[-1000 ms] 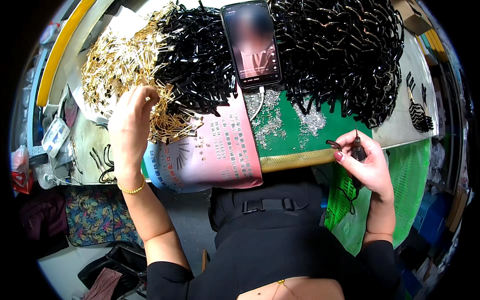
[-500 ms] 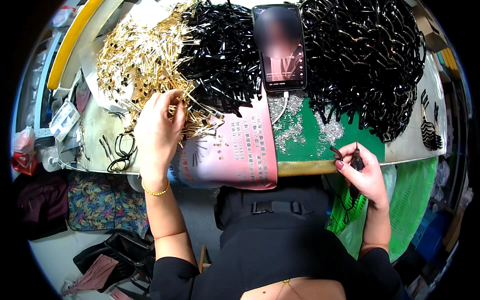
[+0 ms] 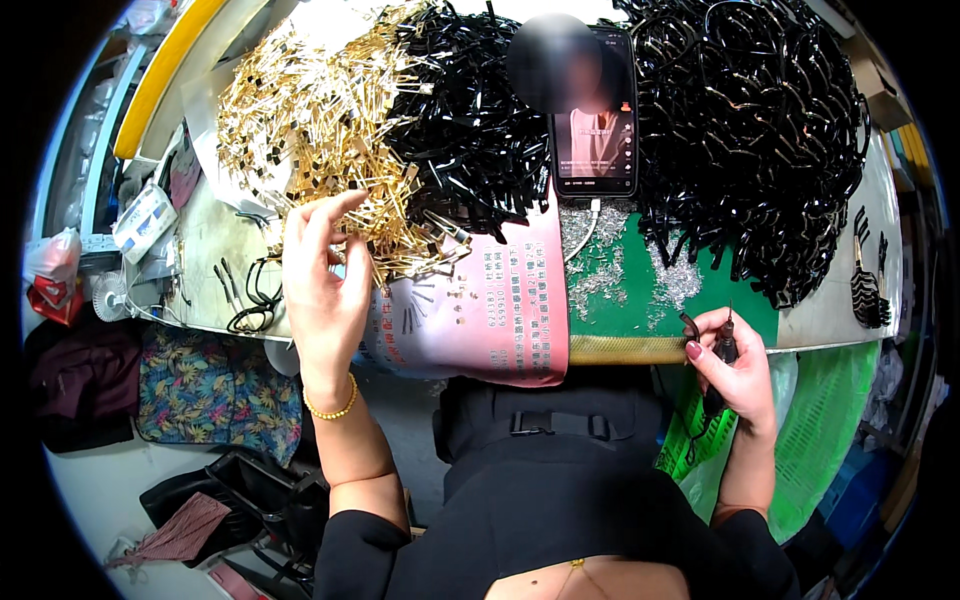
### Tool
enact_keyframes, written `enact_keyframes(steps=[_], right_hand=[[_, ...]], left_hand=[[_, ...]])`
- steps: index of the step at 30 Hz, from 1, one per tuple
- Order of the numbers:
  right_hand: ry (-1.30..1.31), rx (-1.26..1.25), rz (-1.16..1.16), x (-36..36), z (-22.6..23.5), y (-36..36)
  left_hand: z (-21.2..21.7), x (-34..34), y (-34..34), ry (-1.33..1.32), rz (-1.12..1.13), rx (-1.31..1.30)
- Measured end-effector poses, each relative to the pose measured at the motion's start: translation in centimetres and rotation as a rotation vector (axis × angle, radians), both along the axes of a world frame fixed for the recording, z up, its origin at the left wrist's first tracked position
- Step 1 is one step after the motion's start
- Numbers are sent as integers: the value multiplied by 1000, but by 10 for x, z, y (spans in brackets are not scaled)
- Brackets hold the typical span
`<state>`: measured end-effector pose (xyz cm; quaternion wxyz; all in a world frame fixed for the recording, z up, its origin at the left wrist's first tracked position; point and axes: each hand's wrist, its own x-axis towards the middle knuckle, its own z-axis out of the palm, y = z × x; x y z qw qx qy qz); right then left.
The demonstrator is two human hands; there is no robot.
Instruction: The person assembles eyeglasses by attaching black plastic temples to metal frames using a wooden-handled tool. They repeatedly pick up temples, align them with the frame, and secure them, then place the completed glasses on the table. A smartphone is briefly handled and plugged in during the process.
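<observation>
My left hand (image 3: 328, 280) is at the near edge of a heap of thin gold metal pieces (image 3: 310, 110), its fingers apart and nothing visible between them. My right hand (image 3: 735, 375), at the table's front edge, is closed round a slim black electric screwdriver (image 3: 728, 348) whose thin bit points up, away from me. A small curved black piece (image 3: 690, 326) sticks out by the right thumb and fingertip; what it belongs to is hidden. Tiny silver screws (image 3: 672, 282) lie scattered on a green mat (image 3: 720, 315) in front of that hand.
Black strips (image 3: 470, 130) pile up beside the gold heap. A phone (image 3: 595, 150) with a white cable (image 3: 585, 238) stands before a large black heap (image 3: 750, 130). A pink printed sheet (image 3: 530, 340) hangs over the table edge. Dark looped wire-like pieces (image 3: 262, 300) lie left; black combed pieces (image 3: 868, 290) lie right.
My left fingers have spread from a bent grasp over the gold heap, the index finger now straighter. My right hand keeps the screwdriver almost in place. The whole view has shifted slightly.
</observation>
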<state>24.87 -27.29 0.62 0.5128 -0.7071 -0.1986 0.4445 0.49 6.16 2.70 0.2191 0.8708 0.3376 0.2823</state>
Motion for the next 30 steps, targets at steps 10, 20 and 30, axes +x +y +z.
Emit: enact_keyframes(steps=[10,20,30], right_hand=[[12,19,-18,-1,-4,-3],[20,18,-18,-1,-4,-1],[-5,15,2,-1,-3,0]], left_hand=[[-10,10,1,289,168,73],[-18,6,8,-97,23,503],[-34,5,11,-288,55,718]])
